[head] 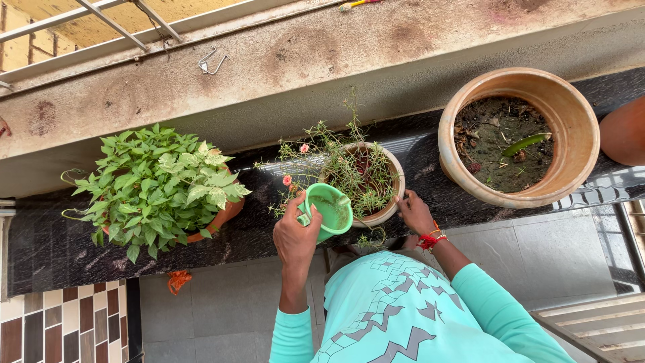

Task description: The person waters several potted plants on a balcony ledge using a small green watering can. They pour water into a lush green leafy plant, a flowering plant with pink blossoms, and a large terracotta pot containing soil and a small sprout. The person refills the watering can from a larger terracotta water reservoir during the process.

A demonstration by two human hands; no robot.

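Leafy potted plant point(158, 188), soil-filled clay pot point(571, 121), metal hook point(211, 62).

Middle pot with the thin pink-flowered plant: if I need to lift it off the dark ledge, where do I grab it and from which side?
Probably by the pot rim on its two bare sides, coming from the near side, where the right hand already rests. The stems spill over the far and left edges, and the left hand holds a green mug tilted at the left rim, so those sides are crowded.
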